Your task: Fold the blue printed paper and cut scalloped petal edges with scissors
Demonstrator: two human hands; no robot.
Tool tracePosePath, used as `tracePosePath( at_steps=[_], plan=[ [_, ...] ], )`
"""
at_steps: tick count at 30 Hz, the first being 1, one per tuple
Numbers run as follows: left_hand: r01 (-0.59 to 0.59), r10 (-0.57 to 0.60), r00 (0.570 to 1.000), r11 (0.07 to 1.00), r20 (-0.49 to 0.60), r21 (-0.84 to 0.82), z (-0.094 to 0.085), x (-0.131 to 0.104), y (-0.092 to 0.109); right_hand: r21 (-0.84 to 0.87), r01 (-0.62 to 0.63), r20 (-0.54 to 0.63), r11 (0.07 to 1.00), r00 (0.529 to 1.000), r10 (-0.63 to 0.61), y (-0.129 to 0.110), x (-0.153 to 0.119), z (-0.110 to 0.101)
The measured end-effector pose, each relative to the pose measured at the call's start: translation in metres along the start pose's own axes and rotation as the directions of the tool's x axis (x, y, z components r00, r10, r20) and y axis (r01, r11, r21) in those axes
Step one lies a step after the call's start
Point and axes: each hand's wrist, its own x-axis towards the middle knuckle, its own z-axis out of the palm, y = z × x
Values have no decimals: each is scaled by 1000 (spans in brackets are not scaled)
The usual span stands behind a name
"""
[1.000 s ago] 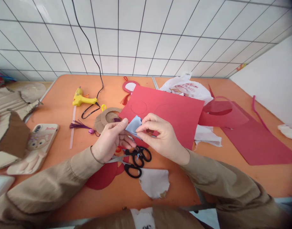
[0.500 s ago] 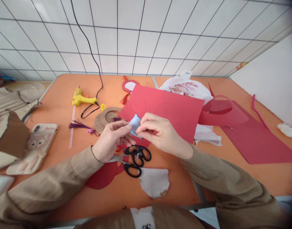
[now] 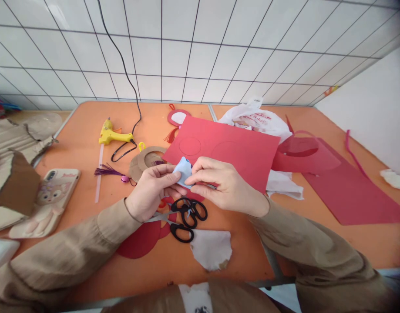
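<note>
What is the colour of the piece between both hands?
The piece is light blue, in the head view.

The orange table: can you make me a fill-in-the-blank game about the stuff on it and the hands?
1. The glue gun is colored ____.
2. The left hand and right hand hold a small piece colored light ____.
3. The phone lies on the person's ____ side.
4. The tassel nearest the phone is ____.

Missing words: yellow; blue; left; purple.
</note>
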Motion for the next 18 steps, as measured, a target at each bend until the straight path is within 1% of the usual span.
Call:
tracePosePath(
  at_steps=[3,7,12,14,18],
  plan=[
    [15,-15,1000,999,-9,-47,1,0,1,-52,22,15,998,1000,-21,-2,-1,-1],
    [51,-52,999,995,-11,-89,3,1,3,-165,61,19,984,998,-59,-2,-2,1],
    [105,-109,994,987,-28,-124,4,1,3,-294,141,-3,945,989,-149,-1,-2,6],
    [113,-117,993,985,-23,-130,4,0,2,-320,156,-22,935,985,-171,-1,-3,8],
    [100,-102,995,987,-13,-129,3,-1,0,-314,167,-37,934,981,-188,-2,-2,9]
  ],
)
